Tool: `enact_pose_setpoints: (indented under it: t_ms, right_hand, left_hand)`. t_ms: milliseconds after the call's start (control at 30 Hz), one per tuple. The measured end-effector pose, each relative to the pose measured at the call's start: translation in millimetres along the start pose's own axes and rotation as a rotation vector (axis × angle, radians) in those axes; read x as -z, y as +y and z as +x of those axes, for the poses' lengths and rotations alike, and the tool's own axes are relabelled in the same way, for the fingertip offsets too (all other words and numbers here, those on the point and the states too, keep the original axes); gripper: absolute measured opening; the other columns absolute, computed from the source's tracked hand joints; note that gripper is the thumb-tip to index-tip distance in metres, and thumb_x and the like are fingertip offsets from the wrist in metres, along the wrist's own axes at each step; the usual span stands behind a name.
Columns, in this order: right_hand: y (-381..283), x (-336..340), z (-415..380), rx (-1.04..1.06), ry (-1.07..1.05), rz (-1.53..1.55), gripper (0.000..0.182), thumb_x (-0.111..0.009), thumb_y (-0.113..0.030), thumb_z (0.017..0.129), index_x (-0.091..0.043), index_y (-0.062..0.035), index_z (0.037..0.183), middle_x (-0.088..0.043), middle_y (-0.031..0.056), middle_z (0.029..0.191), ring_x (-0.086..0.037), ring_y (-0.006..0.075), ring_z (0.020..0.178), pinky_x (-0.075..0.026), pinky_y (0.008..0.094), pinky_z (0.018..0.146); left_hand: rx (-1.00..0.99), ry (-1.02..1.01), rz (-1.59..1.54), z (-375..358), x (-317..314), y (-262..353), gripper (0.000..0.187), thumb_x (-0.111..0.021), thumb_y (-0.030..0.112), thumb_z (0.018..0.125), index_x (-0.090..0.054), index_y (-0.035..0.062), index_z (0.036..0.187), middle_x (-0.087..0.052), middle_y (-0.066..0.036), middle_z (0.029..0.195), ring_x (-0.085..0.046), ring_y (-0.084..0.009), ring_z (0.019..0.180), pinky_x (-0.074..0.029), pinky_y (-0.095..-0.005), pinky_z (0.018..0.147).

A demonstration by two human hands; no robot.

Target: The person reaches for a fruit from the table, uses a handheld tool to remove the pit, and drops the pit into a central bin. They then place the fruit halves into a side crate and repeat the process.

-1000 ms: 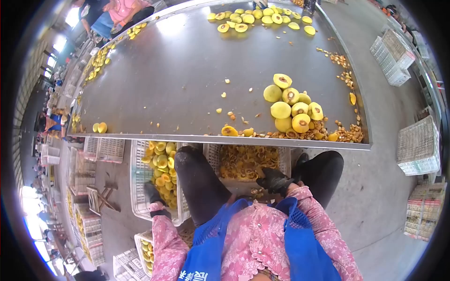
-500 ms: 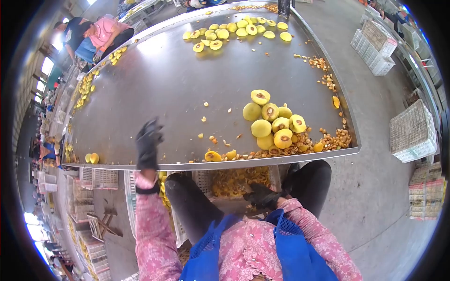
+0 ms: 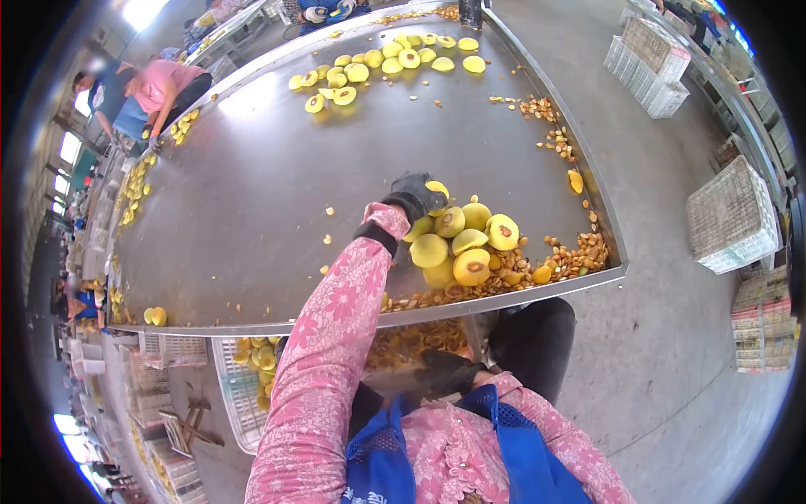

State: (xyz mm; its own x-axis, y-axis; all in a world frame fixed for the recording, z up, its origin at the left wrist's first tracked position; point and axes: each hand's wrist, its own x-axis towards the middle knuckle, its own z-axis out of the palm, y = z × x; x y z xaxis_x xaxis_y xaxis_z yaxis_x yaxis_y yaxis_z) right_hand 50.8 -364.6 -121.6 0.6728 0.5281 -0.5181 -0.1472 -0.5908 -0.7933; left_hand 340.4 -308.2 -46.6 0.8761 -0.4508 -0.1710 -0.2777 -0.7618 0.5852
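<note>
Fruit half (image 3: 437, 190) now in left hand (image 3: 415, 194).

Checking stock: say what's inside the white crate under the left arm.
Yellow fruit halves show inside the crate. The left sleeve and table edge cover part of it; whatever lies beneath the top fruit is hidden.

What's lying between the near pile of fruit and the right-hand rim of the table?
Scattered brown pit-like bits and a small orange piece, as the head view shows.
</note>
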Motion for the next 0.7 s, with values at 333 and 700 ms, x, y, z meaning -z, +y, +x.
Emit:
enact_pose_setpoints:
  t_ms: [333, 700]
  right_hand:
    - [-21, 20, -33, 0.171, 0.197, 0.392, 0.039, -0.061, -0.023, 0.083, -0.048, -0.0036, 0.115, -0.059, 0.0117, 0.087, -0.060, 0.0184, 0.067, -0.047, 0.0310, 0.058]
    - [-116, 43, -85, 0.034, 0.217, 0.614, 0.031, -0.058, -0.023, 0.087, -0.047, -0.0070, 0.111, -0.055, 0.0016, 0.073, -0.052, 0.0072, 0.055, -0.042, 0.0223, 0.045]
  left_hand:
    - [-0.130, -0.012, -0.952, -142, 41, -6, 0.030, -0.066, 0.013, 0.077, -0.057, 0.0039, 0.104, -0.061, -0.006, 0.098, -0.059, -0.0228, 0.088, -0.048, -0.0328, 0.079]
    - [-0.207, 0.513, -0.638, -263, -14, -10, 0.038, -0.064, -0.003, 0.076, -0.047, -0.0012, 0.110, -0.058, -0.014, 0.111, -0.060, -0.0187, 0.095, -0.048, -0.0307, 0.087]
